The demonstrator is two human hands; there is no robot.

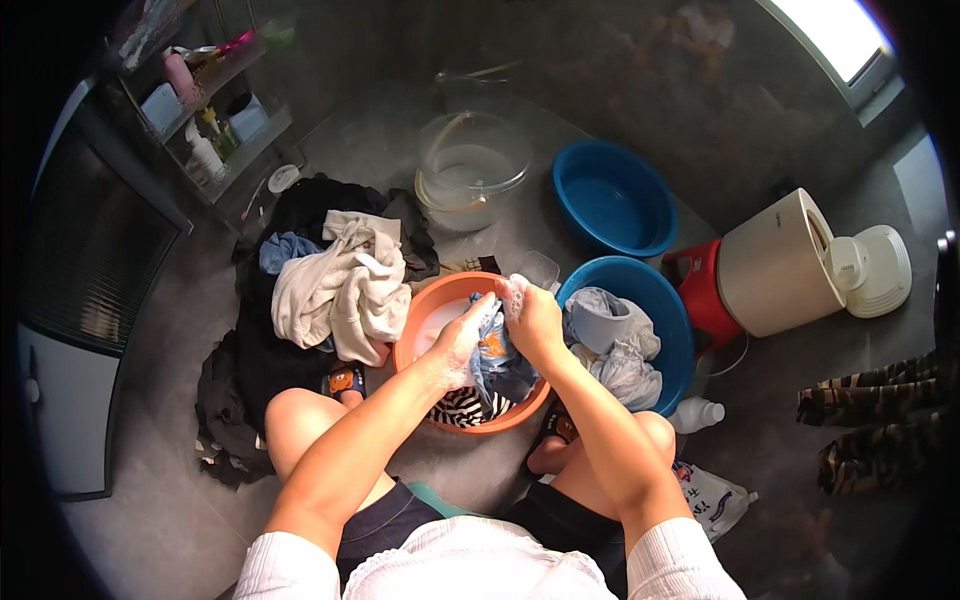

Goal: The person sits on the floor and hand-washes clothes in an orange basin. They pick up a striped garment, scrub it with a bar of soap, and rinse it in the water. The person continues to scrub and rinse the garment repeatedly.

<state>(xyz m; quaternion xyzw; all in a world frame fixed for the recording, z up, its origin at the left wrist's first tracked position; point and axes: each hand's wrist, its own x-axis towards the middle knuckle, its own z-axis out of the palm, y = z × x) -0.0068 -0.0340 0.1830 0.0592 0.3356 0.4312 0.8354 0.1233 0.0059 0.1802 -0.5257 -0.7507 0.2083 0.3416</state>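
An orange plastic basin [405, 341] stands on the floor between my feet, with whitish soapy water inside. Over it, my left hand [459, 341] grips a blue garment [491, 360] that has an orange print. My right hand [534, 319] holds the same garment from the other side, close to the left. White suds cover the fingers of both hands. Below the blue cloth, a black-and-white striped fabric [459, 409] lies in the basin. Part of the blue garment hangs down into the basin, and its held portion is hidden by my fingers.
A heap of dark clothes [281, 375] with a cream knit garment [345, 289] on top lies at left. At right, a blue basin [679, 345] holds pale laundry [626, 367]. Beyond are another blue basin [615, 199], a clear bucket [472, 187] and a red-and-beige spin dryer [776, 266].
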